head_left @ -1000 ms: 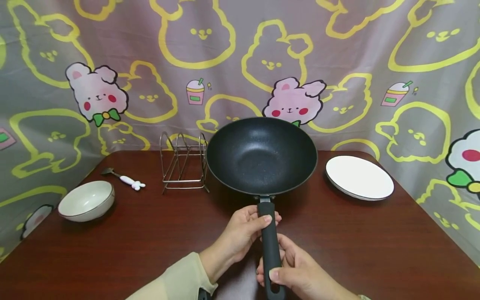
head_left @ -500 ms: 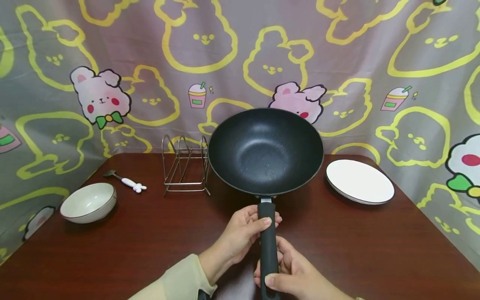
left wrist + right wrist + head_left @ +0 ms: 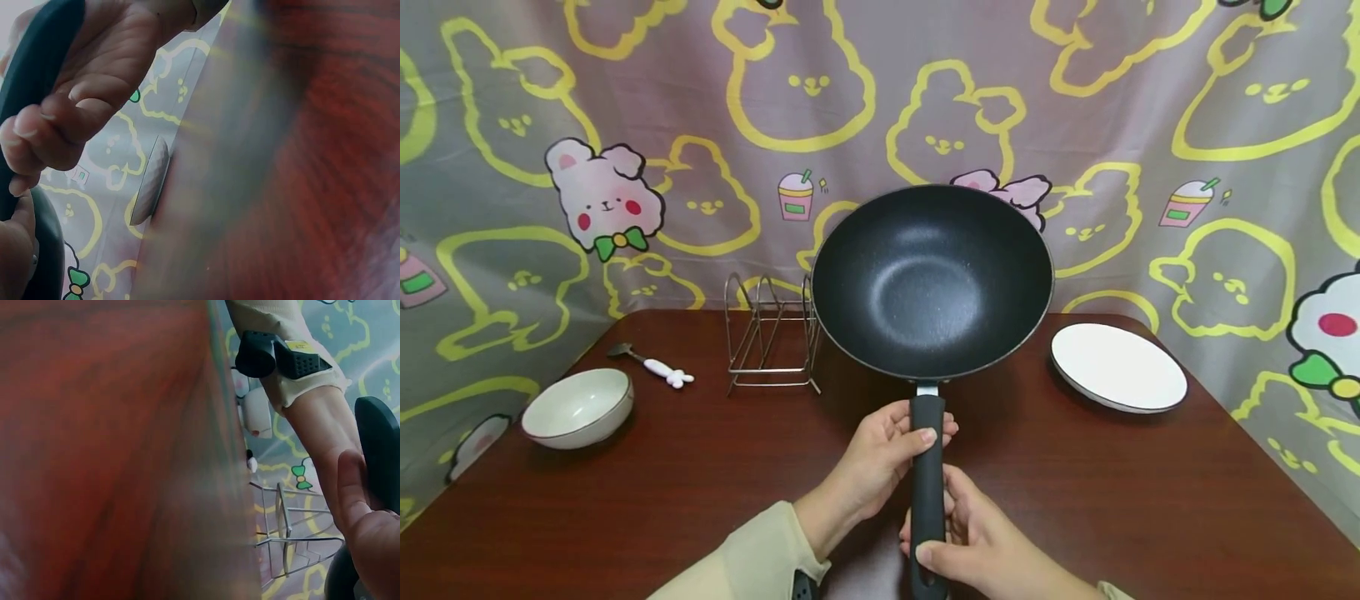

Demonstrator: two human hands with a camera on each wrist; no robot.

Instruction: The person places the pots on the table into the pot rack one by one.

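Observation:
A black wok (image 3: 928, 292) is held up above the table, its hollow inside tilted toward me and its long black handle (image 3: 928, 483) pointing down at me. My left hand (image 3: 880, 458) grips the upper part of that handle, thumb on its front and fingers behind. Lower down, my right hand (image 3: 973, 533) holds the handle near its end, with the thumb across the front. In the left wrist view, curled fingers (image 3: 50, 134) wrap the dark handle. The right wrist view shows part of the wok (image 3: 340, 578) at the lower edge.
A wire rack (image 3: 771, 342) stands left of the wok on the brown table (image 3: 700, 475). Farther left are a white bowl (image 3: 580, 408) and a spoon with a white handle (image 3: 662, 371). On the right lies a white plate (image 3: 1118, 367). A patterned curtain (image 3: 850, 100) hangs behind.
The wok has risen and tilted more toward me, covering more of the curtain. Both hands keep their grip on its handle. The head view has shifted slightly.

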